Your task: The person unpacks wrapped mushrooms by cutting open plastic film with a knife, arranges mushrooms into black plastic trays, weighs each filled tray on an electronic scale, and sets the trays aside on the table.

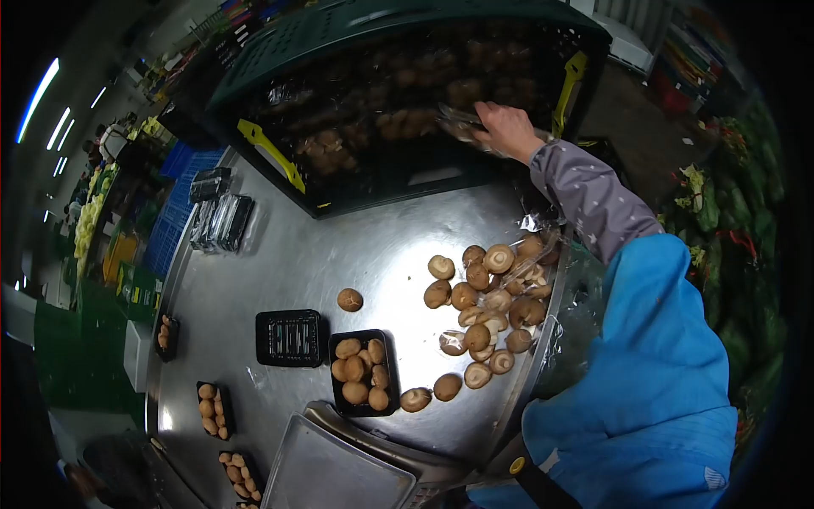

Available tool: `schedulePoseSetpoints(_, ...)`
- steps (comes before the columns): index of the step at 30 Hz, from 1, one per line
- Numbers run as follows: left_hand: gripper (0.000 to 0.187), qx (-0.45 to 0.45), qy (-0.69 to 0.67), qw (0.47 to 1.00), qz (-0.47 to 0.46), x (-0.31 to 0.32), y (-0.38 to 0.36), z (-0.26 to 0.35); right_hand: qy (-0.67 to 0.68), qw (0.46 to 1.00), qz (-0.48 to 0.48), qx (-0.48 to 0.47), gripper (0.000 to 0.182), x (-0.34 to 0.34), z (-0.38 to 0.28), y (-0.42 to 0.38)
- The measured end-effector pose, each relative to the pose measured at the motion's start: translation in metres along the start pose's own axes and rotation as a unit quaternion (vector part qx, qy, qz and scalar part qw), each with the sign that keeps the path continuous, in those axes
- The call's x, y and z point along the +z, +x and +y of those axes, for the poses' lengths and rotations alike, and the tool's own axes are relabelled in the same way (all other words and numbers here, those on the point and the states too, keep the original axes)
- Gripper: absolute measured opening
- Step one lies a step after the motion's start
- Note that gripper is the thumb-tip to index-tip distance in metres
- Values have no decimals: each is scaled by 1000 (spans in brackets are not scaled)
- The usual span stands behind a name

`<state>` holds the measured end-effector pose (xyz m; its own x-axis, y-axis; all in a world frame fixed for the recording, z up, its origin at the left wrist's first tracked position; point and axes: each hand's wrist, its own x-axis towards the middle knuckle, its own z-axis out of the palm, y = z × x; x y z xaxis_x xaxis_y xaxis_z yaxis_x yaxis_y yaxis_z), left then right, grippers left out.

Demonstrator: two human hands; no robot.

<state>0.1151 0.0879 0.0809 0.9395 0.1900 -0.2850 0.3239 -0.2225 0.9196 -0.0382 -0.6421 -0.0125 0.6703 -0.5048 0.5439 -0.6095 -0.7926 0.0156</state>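
My right hand (507,127) reaches into the green crate (356,34), fingers curled on a plastic bag of mushrooms (462,125) there. Loose mushrooms (483,305) lie on the table (297,254) well behind my fingers; my left hand is unseen.

— From where is the single head-worn camera looking?

— It is looking forward and steeply down from the person's head, through a fisheye lens that is bending the edges, onto the shiny round steel table (280,263).

— How near is it sitting?

— Close: the blue-sleeved arm (644,339) is filling the right side, while the dark green plastic crate (356,34) is lying at the far edge.
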Motion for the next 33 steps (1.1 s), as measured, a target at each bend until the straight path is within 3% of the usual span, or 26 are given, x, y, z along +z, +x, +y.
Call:
schedulePoseSetpoints(2,41,45,-61,996,-47,27,-6,0,178,980,-13,87,33,-35,-28,7)
schedulePoseSetpoints(3,42,24,-59,997,-53,44,-16,3,244,965,23,92,35,-36,-36,3)
schedulePoseSetpoints(5,41,2,-125,978,-164,58,-15,-23,504,851,-59,132,35,-64,-72,-10)
schedulePoseSetpoints(7,54,-41,-126,967,-219,105,-57,-23,586,763,-182,204,30,-91,-107,-30)
schedulePoseSetpoints(8,64,-8,-125,964,-235,122,-67,-45,668,684,-195,220,25,-98,-127,-47)
schedulePoseSetpoints(10,73,-57,-164,918,-358,150,-102,-54,678,661,-242,212,29,-110,-164,-81)
schedulePoseSetpoints(12,84,-113,-250,855,-440,166,-122,-77,708,597,-302,225,30,-118,-200,-123)
schedulePoseSetpoints(14,96,-97,-370,783,-491,175,-137,-84,721,558,-332,243,31,-127,-230,-162)
schedulePoseSetpoints(15,86,-90,-412,767,-483,176,-140,-83,734,526,-352,247,32,-133,-242,-178)
schedulePoseSetpoints(17,70,-146,-435,803,-382,164,-139,-101,734,496,-403,232,33,-148,-258,-201)
schedulePoseSetpoints(19,63,-140,-433,822,-342,153,-138,-107,735,474,-436,213,33,-158,-262,-206)
schedulePoseSetpoints(21,57,-133,-428,838,-311,143,-138,-106,644,567,-488,159,37,-162,-257,-201)
schedulePoseSetpoints(23,52,-109,-392,870,-281,136,-143,-101,647,639,-399,120,41,-152,-245,-197)
schedulePoseSetpoints(25,50,-86,-371,884,-273,131,-144,-101,541,786,-292,-65,34,-166,-245,-182)
schedulePoseSetpoints(26,49,-51,-317,903,-284,128,-143,-103,539,787,-293,-65,34,-175,-247,-177)
schedulePoseSetpoints(27,49,-18,-260,919,-295,127,-144,-105,444,829,-227,-253,27,-185,-254,-173)
schedulePoseSetpoints(28,48,-20,-245,923,-295,126,-148,-102,328,829,-149,-427,20,-193,-260,-171)
schedulePoseSetpoints(29,48,-21,-243,923,-299,125,-150,-103,327,831,-150,-424,20,-200,-264,-171)
schedulePoseSetpoints(31,46,39,-138,938,-315,122,-153,-106,180,832,-231,-472,14,-211,-273,-172)
schedulePoseSetpoints(33,48,70,-132,941,-305,121,-161,-98,171,836,-223,-471,12,-216,-278,-173)
